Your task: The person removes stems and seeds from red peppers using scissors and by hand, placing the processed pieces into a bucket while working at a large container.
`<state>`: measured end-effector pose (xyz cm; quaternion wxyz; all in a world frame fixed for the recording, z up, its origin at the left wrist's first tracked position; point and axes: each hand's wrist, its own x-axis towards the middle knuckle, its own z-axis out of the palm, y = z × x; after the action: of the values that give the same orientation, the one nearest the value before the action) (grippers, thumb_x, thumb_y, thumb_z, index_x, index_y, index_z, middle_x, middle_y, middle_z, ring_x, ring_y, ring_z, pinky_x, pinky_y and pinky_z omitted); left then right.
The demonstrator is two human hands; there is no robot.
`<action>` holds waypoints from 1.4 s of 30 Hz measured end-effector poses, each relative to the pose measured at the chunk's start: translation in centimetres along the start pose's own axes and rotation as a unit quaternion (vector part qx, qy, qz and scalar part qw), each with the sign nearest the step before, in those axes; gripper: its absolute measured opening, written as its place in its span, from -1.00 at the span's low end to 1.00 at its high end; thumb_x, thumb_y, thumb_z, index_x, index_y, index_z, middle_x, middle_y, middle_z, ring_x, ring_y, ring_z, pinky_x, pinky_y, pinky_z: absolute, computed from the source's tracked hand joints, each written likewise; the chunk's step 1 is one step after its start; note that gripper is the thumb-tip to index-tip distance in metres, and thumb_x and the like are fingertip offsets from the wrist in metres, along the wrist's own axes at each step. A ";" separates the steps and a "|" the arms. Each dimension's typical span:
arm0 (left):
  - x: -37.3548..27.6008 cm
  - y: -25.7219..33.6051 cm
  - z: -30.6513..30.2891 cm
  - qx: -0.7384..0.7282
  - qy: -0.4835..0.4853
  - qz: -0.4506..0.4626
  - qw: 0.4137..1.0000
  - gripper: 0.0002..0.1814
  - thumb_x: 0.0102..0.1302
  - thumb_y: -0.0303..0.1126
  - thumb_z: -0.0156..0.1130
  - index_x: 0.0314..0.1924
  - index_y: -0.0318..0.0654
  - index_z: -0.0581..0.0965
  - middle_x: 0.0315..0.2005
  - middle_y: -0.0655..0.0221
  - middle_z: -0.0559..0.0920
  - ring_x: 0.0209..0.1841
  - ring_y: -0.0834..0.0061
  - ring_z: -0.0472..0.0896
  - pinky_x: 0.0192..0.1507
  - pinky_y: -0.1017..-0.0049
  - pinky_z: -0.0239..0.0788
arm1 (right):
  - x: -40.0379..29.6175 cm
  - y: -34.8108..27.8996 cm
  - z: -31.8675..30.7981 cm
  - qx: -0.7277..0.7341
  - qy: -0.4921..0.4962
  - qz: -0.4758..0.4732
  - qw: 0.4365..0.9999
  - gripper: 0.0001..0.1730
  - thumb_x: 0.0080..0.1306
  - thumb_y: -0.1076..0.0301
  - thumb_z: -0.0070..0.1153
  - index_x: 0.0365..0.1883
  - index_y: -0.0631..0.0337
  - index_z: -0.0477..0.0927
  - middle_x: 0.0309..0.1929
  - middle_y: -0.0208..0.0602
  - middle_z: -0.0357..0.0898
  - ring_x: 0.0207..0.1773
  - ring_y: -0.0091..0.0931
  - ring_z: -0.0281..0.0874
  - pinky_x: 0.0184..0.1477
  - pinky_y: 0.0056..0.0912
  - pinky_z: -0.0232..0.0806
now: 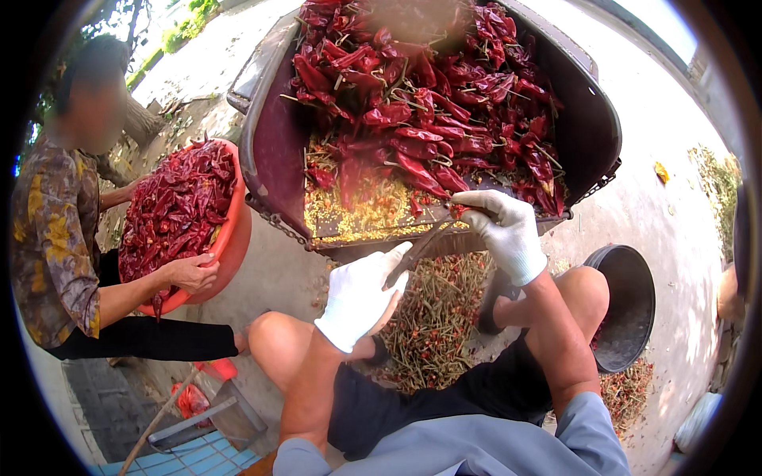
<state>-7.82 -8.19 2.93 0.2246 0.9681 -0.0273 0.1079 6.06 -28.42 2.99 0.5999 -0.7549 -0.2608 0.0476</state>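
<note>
My left hand (364, 293), in a white glove, grips a dark, narrow blade-like tool (415, 252) pointing up and right. Between thumb and fingers of my gloved right hand (503, 229) is a small red chili piece (457, 210), close to the tool's tip; whether they touch is unclear. Both hands are at the near edge of a dark metal cart bed (580, 119). Dried red chilies (417, 134) are heaped in it, and yellow seeds (357, 208) cover its front left floor. A blurred patch hides part of the heap's top.
At left, a person (50, 220) holds an orange basin (232, 238) full of red chilies. Cut stems (431, 321) lie between my feet. A black bucket (625, 315) lies tipped by my right knee. A metal dustpan (235, 416) and wooden stick (158, 422) are lower left.
</note>
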 end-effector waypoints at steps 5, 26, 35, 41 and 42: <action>-0.1 -0.7 0.3 -0.009 -0.009 0.015 1.000 -0.56 0.29 -0.32 0.27 0.20 -0.05 0.58 -0.46 0.28 0.59 -0.47 0.24 0.60 -0.35 0.32 0.44 | 0.1 -0.2 -0.2 -0.086 -0.013 -0.063 0.994 -0.72 0.26 0.67 0.22 -0.05 0.31 0.71 -0.25 -0.45 0.73 -0.21 -0.68 0.59 -0.13 -0.59 0.45; 0.6 0.2 1.8 -0.103 0.047 0.008 0.994 -0.71 0.27 -0.45 0.31 0.01 -0.29 0.66 -0.34 0.16 0.71 -0.34 0.29 0.71 -0.22 0.46 0.52 | -0.6 1.0 0.1 0.415 -0.075 0.239 0.875 -0.68 0.33 0.45 0.27 0.05 0.29 0.61 -0.29 -0.37 0.66 -0.32 -0.49 0.61 -0.26 -0.46 0.47; 0.6 0.4 3.8 -0.184 0.081 -0.001 0.979 -0.71 0.28 -0.45 0.35 -0.04 -0.46 0.64 -0.27 0.14 0.75 -0.27 0.54 0.71 -0.17 0.53 0.51 | -0.9 1.5 0.2 0.477 -0.106 0.219 0.845 -0.72 0.46 0.36 0.15 0.08 0.25 0.56 -0.26 -0.40 0.61 -0.29 -0.60 0.56 -0.23 -0.51 0.48; 1.1 0.0 2.3 -0.111 0.051 -0.008 0.993 -0.70 0.29 -0.34 0.35 0.00 -0.28 0.68 -0.34 0.22 0.75 -0.36 0.49 0.70 -0.22 0.49 0.51 | -1.3 -1.2 -0.1 0.297 -0.054 0.166 0.939 -0.60 0.43 0.41 0.16 0.21 0.26 0.52 -0.08 -0.42 0.66 -0.17 -0.66 0.62 -0.19 -0.59 0.52; 1.1 -0.1 2.3 -0.114 0.047 -0.005 0.992 -0.69 0.29 -0.34 0.35 0.01 -0.28 0.67 -0.34 0.22 0.74 -0.38 0.50 0.68 -0.23 0.49 0.51 | -1.3 -0.7 -0.1 0.291 -0.055 0.166 0.941 -0.61 0.43 0.40 0.17 0.21 0.27 0.53 -0.08 -0.42 0.66 -0.18 -0.66 0.62 -0.19 -0.60 0.52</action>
<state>-6.33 -9.12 1.12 0.3354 0.9300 -0.0243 0.1484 4.71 -29.05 3.39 0.7620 -0.5759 -0.1393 0.2614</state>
